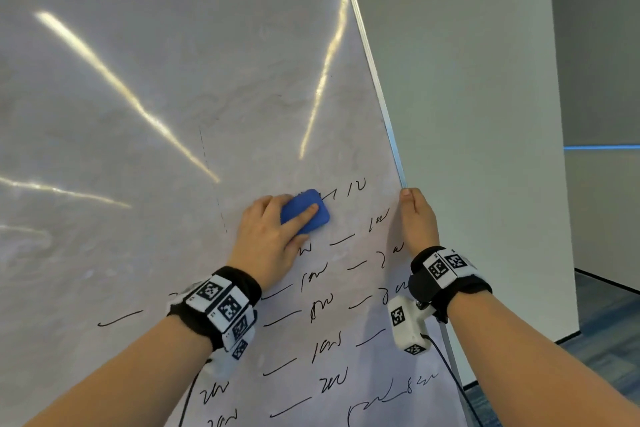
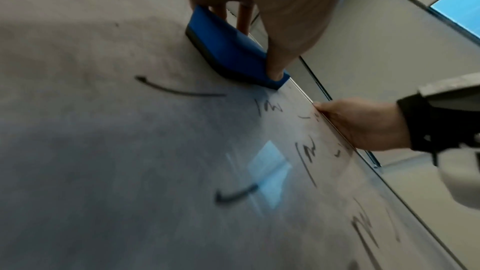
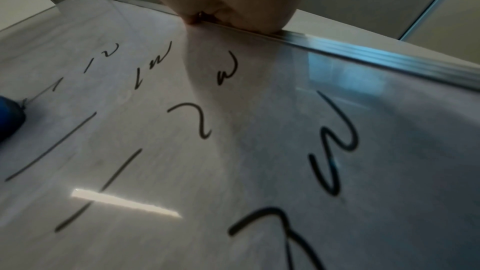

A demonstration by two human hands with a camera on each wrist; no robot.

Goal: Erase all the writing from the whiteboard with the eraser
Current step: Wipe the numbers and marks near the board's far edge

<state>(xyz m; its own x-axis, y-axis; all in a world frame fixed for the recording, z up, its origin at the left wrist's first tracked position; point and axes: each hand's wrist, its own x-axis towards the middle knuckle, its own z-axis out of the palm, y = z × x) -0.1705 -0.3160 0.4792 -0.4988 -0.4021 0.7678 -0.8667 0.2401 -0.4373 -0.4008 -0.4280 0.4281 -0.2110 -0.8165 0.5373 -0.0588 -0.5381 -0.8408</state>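
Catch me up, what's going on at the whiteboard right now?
A person is wiping a whiteboard. The left hand presses a blue eraser flat against the board at the top of the remaining black marker writing. The right hand grips the board's metal right edge, apparently steadying it. The upper board shows only faint smudges, while rows of dashes and scribbles still cover the lower right part, so much is left to erase.

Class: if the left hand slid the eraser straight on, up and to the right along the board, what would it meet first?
Probably the black marks just beyond the blue eraser under the left hand, then the whiteboard's metal edge.
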